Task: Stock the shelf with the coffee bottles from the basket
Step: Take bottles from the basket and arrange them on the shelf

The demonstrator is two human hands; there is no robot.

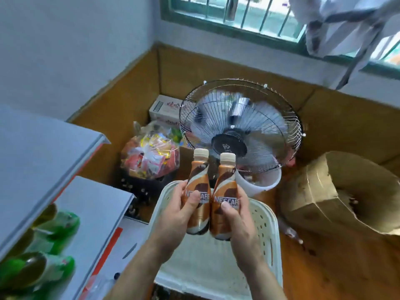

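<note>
**Two coffee bottles held above the basket**

The left hand [183, 210] grips one coffee bottle, the left bottle [198, 189], with the thumb across its label and the fingers curled behind. The right hand [237, 215] grips a second, the right bottle [225, 195], in the same way. The two bottles stand nearly upright, side by side and touching, each with a cream cap and a brown and white wrapper. Both are raised over the far part of the white basket [265, 226], which sits near the person; its perforated right wall shows, and what lies inside is hidden or too blurred to tell.

At the left are two white shelf boards, an upper shelf [43, 156] and a lower shelf [93, 213]. Under them lie green bottles [58, 228], at least three, blurred. Beyond the basket stands one fan [240, 126] with a wire cage, and a white bucket [259, 182] below it. Left of the fan sits one clear bag [151, 156] of coloured packets, with one carton [165, 108] farther back. At the right lies one brown cardboard box [337, 191] on its side. A barred window [238, 11] is at the far wall.
</note>
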